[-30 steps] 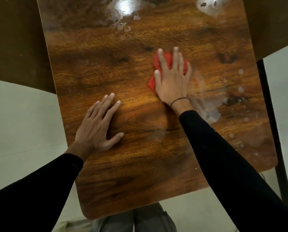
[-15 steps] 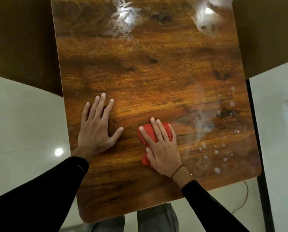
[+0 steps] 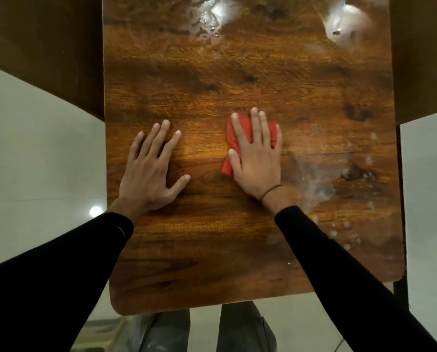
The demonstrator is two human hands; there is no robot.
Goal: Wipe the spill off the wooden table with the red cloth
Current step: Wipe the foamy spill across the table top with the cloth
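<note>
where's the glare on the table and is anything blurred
Head view: bright glare sits on the wet patches at the far end of the glossy wooden table; the right hand on the red cloth looks slightly motion-smeared; wide-angle lens bows the edges.

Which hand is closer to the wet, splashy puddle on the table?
Right. The right hand presses the red cloth just beside the wet smear; the left hand rests farther away.

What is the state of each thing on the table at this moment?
red cloth: crumpled, pressed flat under the right hand
right hand: fingers straight, on the cloth
left hand: flat on bare wood
wooden table: wet streaks and droplets at right and far end
</note>
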